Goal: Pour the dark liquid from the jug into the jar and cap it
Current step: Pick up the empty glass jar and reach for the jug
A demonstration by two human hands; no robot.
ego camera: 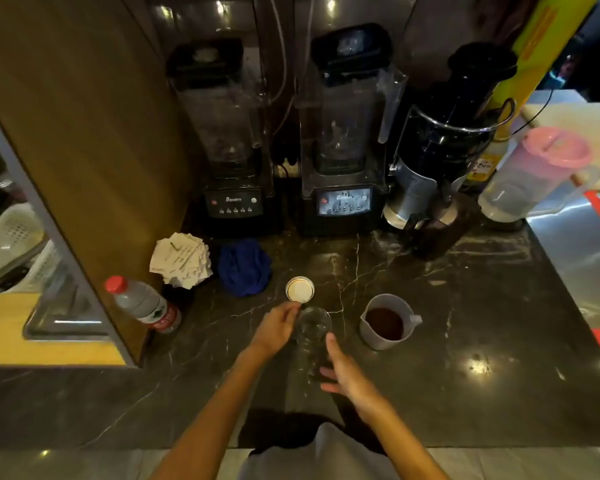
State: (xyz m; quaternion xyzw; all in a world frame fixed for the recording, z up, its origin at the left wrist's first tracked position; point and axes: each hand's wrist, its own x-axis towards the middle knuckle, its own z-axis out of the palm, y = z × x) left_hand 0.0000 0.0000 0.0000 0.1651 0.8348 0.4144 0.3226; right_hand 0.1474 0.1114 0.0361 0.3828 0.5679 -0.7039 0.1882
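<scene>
A clear glass jar (313,329) stands upright and uncapped on the dark marble counter (465,323), with nothing visible inside. My left hand (277,329) rests against its left side, fingers at the rim. To the jar's right, my right hand (342,370) hovers with fingers spread, thumb tip near the glass. The jar's cap (299,289) lies upside down just behind the jar, pale inside with a gold rim. A grey plastic jug (387,322) holding dark liquid stands to the right of the jar, its spout toward the right.
Two black blenders (234,140) (343,133) and a juicer (440,143) line the back. A blue cloth (245,266), a stack of paper slips (181,259), a lying water bottle (142,304) and a pink-lidded pitcher (534,174) stand around. A wooden panel (84,133) borders the left.
</scene>
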